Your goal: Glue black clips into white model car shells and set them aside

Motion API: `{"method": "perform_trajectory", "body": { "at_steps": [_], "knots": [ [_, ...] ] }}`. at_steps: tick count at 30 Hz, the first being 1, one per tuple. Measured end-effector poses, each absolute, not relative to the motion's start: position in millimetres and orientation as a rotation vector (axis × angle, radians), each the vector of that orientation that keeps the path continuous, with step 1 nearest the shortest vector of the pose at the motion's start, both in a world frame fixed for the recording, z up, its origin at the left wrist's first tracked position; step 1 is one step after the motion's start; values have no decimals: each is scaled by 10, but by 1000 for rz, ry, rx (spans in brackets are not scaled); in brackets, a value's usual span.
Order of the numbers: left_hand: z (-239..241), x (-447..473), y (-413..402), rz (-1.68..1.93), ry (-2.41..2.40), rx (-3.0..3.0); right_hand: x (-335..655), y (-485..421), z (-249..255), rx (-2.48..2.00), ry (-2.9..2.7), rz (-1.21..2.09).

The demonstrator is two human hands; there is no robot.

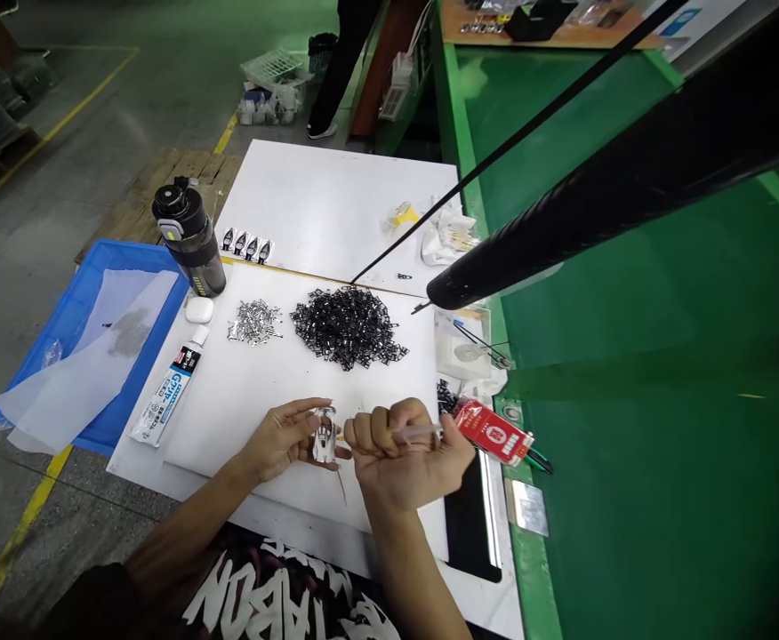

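The left hand (281, 442) and right hand (406, 453) are held close together, almost touching, and neither is empty: a small silver model car body (325, 436) is pinched in the left hand, while a slim clear syringe (416, 434) is clamped in the right fist, tip pointed at the car. Looks like they're braced that way for steadiness on fiddly work. A thin wooden stick (341, 487) pokes out below the car, though which hand has it can't be told. Everything's laid out on a white board (229, 418), with a heap of tiny black clips (348, 326) and a smaller heap of silver bits (254, 322) just past the fingers, kept apart, presumably for easy picking. A glue tube (164, 397) is left within reach by the left hand; its label starts with "G", but the rest is too small to read. A red packet (494, 433) sits by the right hand, its print unreadable too. Farther left, a black water bottle (188, 236) and a blue tray (137, 256) are parked out of the way.
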State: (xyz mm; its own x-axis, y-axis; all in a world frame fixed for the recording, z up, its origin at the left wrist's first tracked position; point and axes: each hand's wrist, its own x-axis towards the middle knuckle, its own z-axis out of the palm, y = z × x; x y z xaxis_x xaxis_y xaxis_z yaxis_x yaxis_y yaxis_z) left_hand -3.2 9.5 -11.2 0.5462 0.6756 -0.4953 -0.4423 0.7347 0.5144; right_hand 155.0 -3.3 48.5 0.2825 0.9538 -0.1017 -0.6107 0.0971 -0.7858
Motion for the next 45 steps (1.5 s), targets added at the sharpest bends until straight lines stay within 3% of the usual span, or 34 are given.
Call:
{"method": "perform_trajectory", "body": {
  "at_steps": [10, 40, 45],
  "knots": [
    [-69, -33, 98, 671, 762, 361, 1592, -21, 320, -754, -322, 1432],
    [-95, -41, 85, 673, 774, 385, 1526, -22, 411, -862, -242, 1423],
    [-124, -38, 91, 683, 758, 383, 1494, -115, 544, -972, -305, 1183]
  ]
}}
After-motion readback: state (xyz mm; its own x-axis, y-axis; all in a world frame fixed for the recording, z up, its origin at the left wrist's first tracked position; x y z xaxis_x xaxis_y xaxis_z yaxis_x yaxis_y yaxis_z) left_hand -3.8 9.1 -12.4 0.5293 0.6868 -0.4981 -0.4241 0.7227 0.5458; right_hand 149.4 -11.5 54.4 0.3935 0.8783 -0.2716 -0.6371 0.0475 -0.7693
